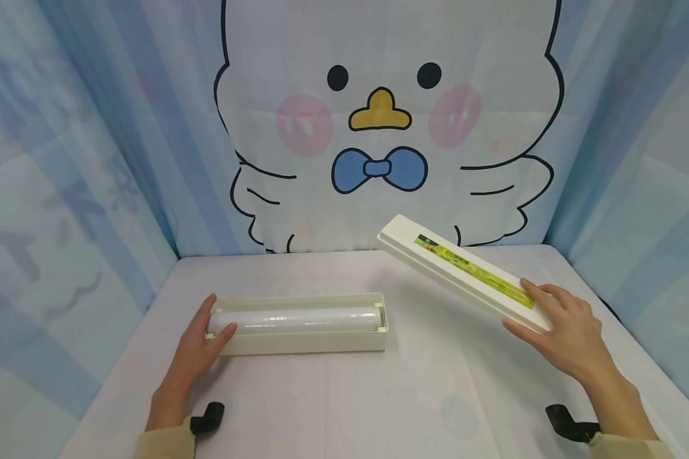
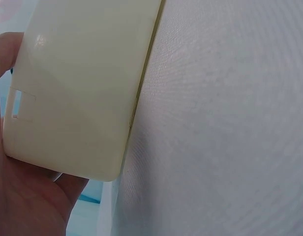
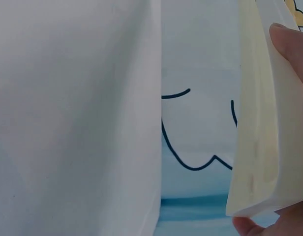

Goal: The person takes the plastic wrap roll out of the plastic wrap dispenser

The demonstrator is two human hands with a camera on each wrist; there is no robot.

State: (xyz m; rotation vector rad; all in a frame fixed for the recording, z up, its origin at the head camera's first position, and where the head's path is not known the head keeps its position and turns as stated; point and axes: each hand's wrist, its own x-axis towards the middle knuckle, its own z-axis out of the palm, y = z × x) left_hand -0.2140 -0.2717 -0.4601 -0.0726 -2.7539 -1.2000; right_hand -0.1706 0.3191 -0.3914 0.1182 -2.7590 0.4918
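A cream plastic wrap dispenser box [image 1: 310, 344] lies lengthwise on the table, its top uncovered. Inside it sits a shiny roll of clear plastic wrap [image 1: 304, 320]. My left hand [image 1: 198, 350] grips the box's left end, thumb on the near wall; the left wrist view shows the box's smooth side [image 2: 82, 88]. My right hand [image 1: 571, 338] holds the long white lid [image 1: 456, 275] by its right end, raised and slanting up toward the left. A yellow-green label [image 1: 482, 274] runs along the lid's top. In the right wrist view the lid's hollow underside [image 3: 259, 123] shows.
A white cloth covers the table [image 1: 333, 408]. Behind it hangs a curtain with a cartoon face and a blue bow tie [image 1: 379, 169]. Blue-and-white curtains [image 1: 654, 191] close in both sides. A black wrist mount [image 1: 208, 418] juts from each sleeve.
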